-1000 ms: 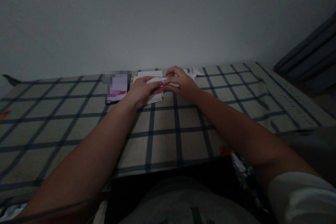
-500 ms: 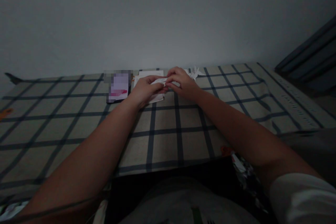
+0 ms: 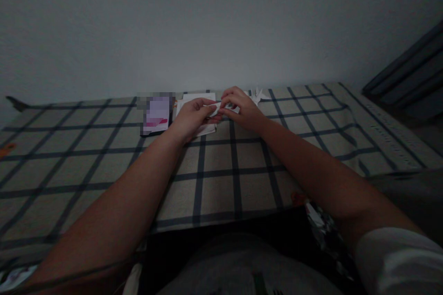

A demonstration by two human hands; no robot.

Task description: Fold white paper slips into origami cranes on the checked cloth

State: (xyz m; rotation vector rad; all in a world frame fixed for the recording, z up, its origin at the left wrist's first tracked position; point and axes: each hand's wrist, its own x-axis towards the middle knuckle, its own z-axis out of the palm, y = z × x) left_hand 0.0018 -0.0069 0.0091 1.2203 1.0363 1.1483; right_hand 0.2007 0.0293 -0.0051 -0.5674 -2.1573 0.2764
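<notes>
left hand (image 3: 192, 116): holds white paper (image 3: 218, 107) | right hand (image 3: 242, 109): touching it | left: part-pixelated screen (image 3: 158, 109) | beneath: checked tablecloth (image 3: 216, 186)

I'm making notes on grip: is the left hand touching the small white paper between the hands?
Touching. The head view shows the left hand with its thumb lying over the near end of the white paper.

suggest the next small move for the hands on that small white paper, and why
Perhaps a gentle press along the white paper with the right hand, using the left hand to steady it: both hands are on it, close together, and the left thumb lies over it. Any creases are too small to judge.
</notes>
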